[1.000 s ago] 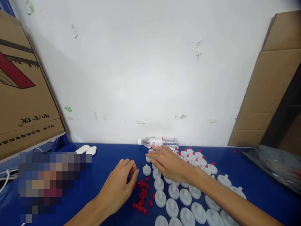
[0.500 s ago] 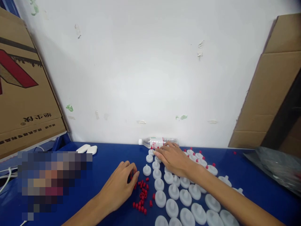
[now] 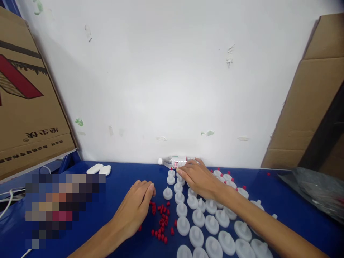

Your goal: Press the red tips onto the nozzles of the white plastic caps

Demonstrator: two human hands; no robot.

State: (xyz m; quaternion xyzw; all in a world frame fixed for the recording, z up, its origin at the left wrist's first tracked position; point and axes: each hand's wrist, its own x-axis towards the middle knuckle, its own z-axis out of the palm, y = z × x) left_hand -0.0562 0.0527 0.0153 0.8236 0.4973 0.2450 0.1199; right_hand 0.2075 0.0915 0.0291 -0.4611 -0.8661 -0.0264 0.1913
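My left hand (image 3: pixel 138 200) is over the table's left-centre, fingers curled and thumb laid against the index finger. Whatever may be in the pinch is hidden. Small red caps (image 3: pixel 162 218) lie loose just right of it and under its edge. My right hand (image 3: pixel 200 179) reaches across white round pieces with a central spout (image 3: pixel 198 218), which stand spout up in loose rows. Its fingers are bent down at the back rows, thumb and index close together by a white piece (image 3: pixel 180 181); what they grip is hidden. Several back pieces carry red caps on their spouts.
A clear plastic bottle (image 3: pixel 172 162) lies on its side against the wall. Two white rounded objects (image 3: pixel 99 169) sit at the back left, near a blurred-out patch. Cardboard (image 3: pixel 34 96) stands left, more cardboard (image 3: pixel 301 96) right, with a grey plastic bag (image 3: pixel 311 193) beneath.
My left hand has drawn slightly left and its fingers have closed in, uncovering red caps beside it. My right hand stays over the back rows, shifted a little.
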